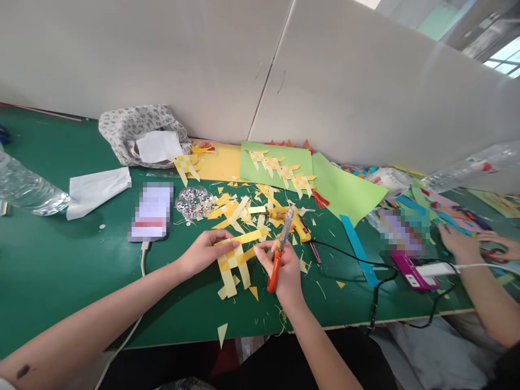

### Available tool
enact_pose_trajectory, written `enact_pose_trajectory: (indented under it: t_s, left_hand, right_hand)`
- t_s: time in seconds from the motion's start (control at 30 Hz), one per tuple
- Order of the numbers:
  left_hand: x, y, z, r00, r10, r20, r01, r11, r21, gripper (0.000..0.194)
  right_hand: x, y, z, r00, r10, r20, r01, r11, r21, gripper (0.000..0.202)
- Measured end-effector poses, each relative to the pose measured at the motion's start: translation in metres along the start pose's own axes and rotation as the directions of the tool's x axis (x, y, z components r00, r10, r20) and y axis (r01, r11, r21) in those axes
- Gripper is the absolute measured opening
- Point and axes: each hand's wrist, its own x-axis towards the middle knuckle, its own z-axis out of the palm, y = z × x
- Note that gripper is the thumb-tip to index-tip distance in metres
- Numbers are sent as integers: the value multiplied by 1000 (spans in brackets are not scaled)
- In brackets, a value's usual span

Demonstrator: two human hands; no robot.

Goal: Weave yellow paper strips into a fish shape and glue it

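Observation:
My left hand [209,250] pinches a woven paper piece [232,259] of pale and deep yellow strips, its loose ends hanging toward me. Scissors [277,264] with orange handles rest in my right hand [288,273], blades pointing up and away. The fingertips of that hand also touch a deep yellow strip end of the woven piece. Just beyond the scissors lies a yellow glue gun [301,229], partly hidden by the blades. Yellow paper scraps [235,208] are scattered around both hands.
Woven paper fish [280,167] lie on a green sheet [252,151] at the back. A bead box [194,203], a phone [152,208] on a cable and a patterned bag [134,127] stand left. On the right are a power strip [412,271], black cord and another person's hands [459,244].

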Motion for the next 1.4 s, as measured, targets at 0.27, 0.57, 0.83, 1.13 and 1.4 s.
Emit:
enact_pose_trajectory:
  t_s: [0.27,0.57,0.83,1.13,1.4]
  left_hand:
    - [3,-2,-5,982,-126,-140,62,917,-394,32]
    - [6,-6,-9,948,-111,-299,-38,891,-452,26]
    - [6,-7,-8,968,-98,-231,-37,854,-520,23]
    - [5,-4,-10,956,-90,-278,-56,878,-475,28]
    - [5,-5,-6,970,-63,-236,-55,884,-465,28]
  right_hand:
    - [3,0,-4,975,-28,-222,27,1000,-10,30]
    - [-5,-5,-1,983,-77,-167,60,993,-100,29]
    - [-6,2,1,987,-70,-142,42,982,-186,32]
    - [-8,-4,-3,966,-222,-131,166,924,-346,28]
    - [-8,0,0,918,-377,120,348,624,-700,30]
